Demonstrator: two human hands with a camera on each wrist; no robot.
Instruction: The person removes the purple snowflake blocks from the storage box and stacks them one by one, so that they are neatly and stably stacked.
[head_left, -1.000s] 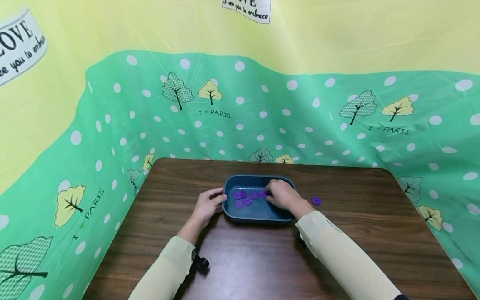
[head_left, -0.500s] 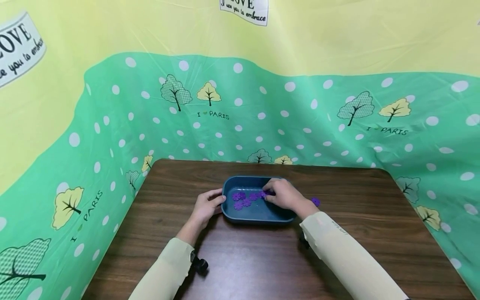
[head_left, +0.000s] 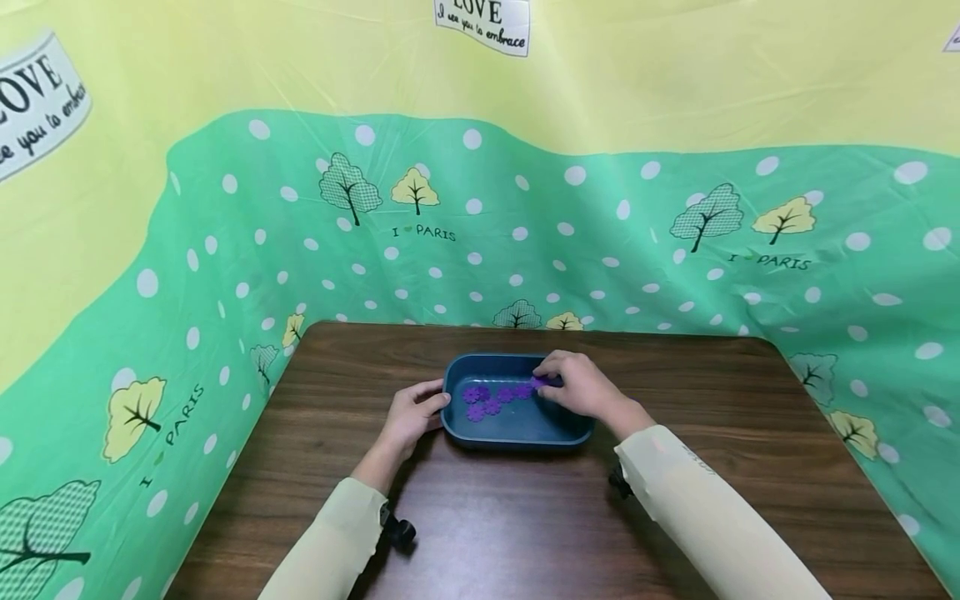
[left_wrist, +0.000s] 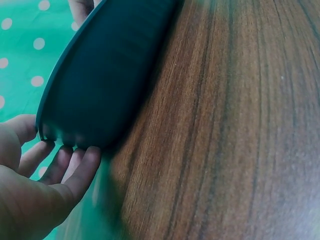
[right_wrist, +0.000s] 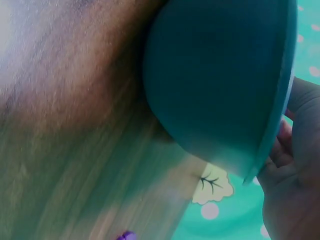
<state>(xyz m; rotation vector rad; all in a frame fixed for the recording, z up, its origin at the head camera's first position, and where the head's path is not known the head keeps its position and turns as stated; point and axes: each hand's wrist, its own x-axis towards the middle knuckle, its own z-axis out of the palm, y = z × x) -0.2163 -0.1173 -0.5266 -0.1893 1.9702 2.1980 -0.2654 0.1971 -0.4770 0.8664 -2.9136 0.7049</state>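
A dark blue rectangular tub (head_left: 517, 439) sits on the table, with several purple flower-shaped pieces (head_left: 476, 412) lying on its floor. My left hand (head_left: 407, 419) holds the tub's left end, thumb over the rim and fingers against the outer wall, as the left wrist view also shows. Over the right half of the tub, my right hand (head_left: 583, 388) pinches a purple flower-shaped piece (head_left: 537, 382) between thumb and fingers. In the right wrist view, the tub's wall hides the fingertips of that hand.
Another purple piece (right_wrist: 127, 235) lies on the table right of the tub, nearly hidden by my right wrist in the head view. The brown wood-grain table (head_left: 510, 517) is backed by a green and yellow printed cloth (head_left: 450, 242).
My right hand has shifted right and drawn a purple piece away from the others. Its wrist now covers most of the loose piece on the table. The left hand keeps its hold on the tub.
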